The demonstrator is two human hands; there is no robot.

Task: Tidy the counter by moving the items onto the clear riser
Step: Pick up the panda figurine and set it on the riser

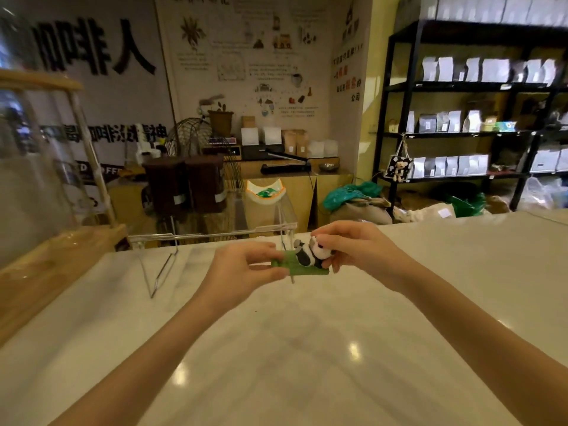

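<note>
A small black-and-white panda figurine [309, 254] lies on a flat green base [299, 267], held just above the white marble counter [307, 348]. My left hand [246, 265] pinches the base's left end. My right hand [347, 245] grips the panda's head from the right. Behind them, at the counter's far edge, stands the clear riser [215, 236], a transparent acrylic shelf. A white and orange curved dish [266, 190] with green inside sits on the riser's top, toward its right side.
A wooden-framed glass display case [46, 179] stands at the left on a wooden base [37, 272]. Beyond the counter are brown bins [187, 186], a back table with bags, and black shelving [476, 118] with pouches at the right.
</note>
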